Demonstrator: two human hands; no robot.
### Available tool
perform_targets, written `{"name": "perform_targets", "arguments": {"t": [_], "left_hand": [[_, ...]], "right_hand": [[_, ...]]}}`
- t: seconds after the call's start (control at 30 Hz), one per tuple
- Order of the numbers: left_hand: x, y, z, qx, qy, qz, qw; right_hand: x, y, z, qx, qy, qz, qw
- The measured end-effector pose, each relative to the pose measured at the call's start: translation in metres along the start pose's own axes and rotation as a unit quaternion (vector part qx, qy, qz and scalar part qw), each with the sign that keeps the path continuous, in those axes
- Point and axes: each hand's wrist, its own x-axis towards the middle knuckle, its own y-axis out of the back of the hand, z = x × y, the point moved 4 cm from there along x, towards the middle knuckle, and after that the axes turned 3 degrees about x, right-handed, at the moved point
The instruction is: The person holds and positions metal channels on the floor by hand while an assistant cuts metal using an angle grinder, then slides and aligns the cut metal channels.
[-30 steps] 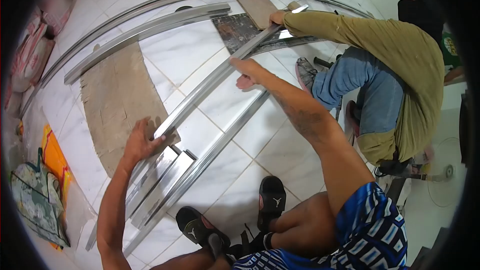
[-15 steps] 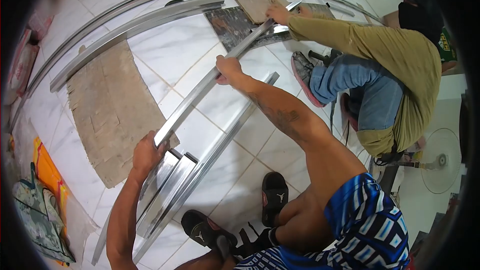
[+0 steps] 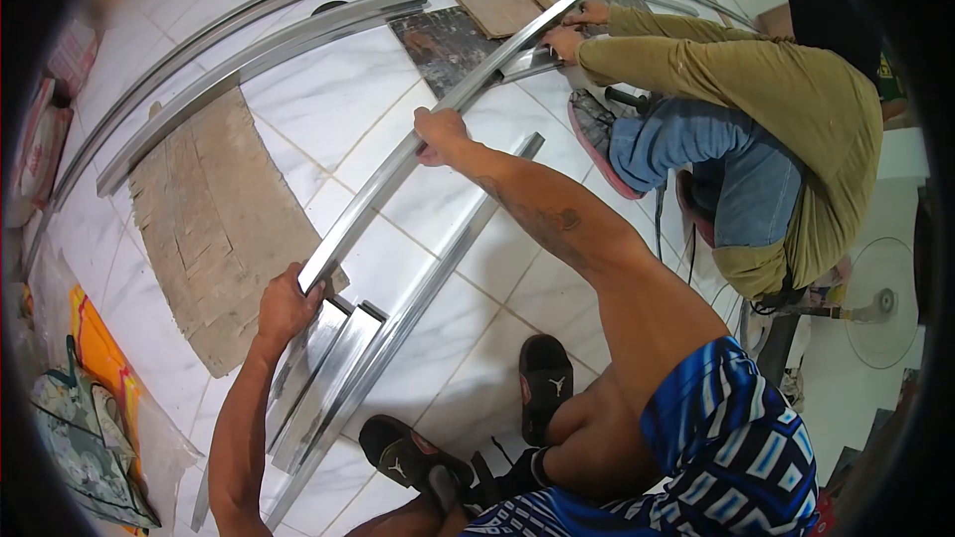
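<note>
A long silver metal channel runs diagonally through the middle of the head view. My left hand is closed around its near end. Farther up, my right hand grips the same channel near its middle. Close to the far end are a co-worker's hands, beside a short metal piece on the floor; whether they touch the channel I cannot tell. Several shorter metal profiles lie below my left hand, and a longer profile lies alongside them.
Worn brown board lies left. Long metal rails cross the upper floor near wooden planks and a dark stained board. The co-worker crouches at right, near a fan. Bags sit lower left.
The channel and both my hands have shifted slightly left in view. The co-worker's hand has moved off the channel's top to beside its far end, where a second hand now shows.
</note>
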Motion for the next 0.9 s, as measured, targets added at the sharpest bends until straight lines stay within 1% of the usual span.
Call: {"name": "perform_targets", "arguments": {"t": [0.13, 0.23, 0.33, 0.43, 0.53, 0.6, 0.73, 0.83, 0.9], "left_hand": [[0.000, -0.005, 0.001, 0.012, -0.001, 0.007, 1.000], [0.001, -0.005, 0.002, 0.011, 0.006, -0.011, 1.000], [0.001, -0.004, 0.006, 0.024, 0.004, -0.011, 1.000], [0.001, -0.004, 0.008, 0.028, 0.013, -0.017, 0.999], [0.002, -0.007, 0.004, 0.028, 0.024, -0.029, 0.999], [0.002, -0.007, 0.002, 0.030, 0.022, -0.028, 0.999], [0.001, -0.008, 0.002, 0.027, 0.018, -0.024, 0.999], [-0.001, -0.006, 0.005, 0.035, 0.020, -0.019, 0.999], [-0.003, -0.003, 0.009, 0.040, 0.027, -0.032, 0.998]], "right_hand": [[-0.001, 0.005, 0.002, 0.005, -0.028, -0.024, 0.999], [-0.004, 0.008, -0.001, -0.014, -0.013, -0.022, 1.000], [0.002, 0.008, 0.003, -0.013, -0.023, -0.014, 1.000], [0.016, 0.004, 0.005, -0.061, 0.064, -0.056, 0.995], [0.013, 0.004, 0.005, 0.035, -0.002, -0.020, 0.999], [0.007, 0.004, 0.003, 0.045, -0.012, -0.023, 0.999], [-0.003, 0.006, -0.002, 0.045, -0.023, -0.018, 0.999], [-0.006, 0.008, -0.002, 0.020, 0.028, -0.034, 0.999], [-0.001, 0.009, 0.002, 0.018, 0.016, -0.038, 0.999]]}}
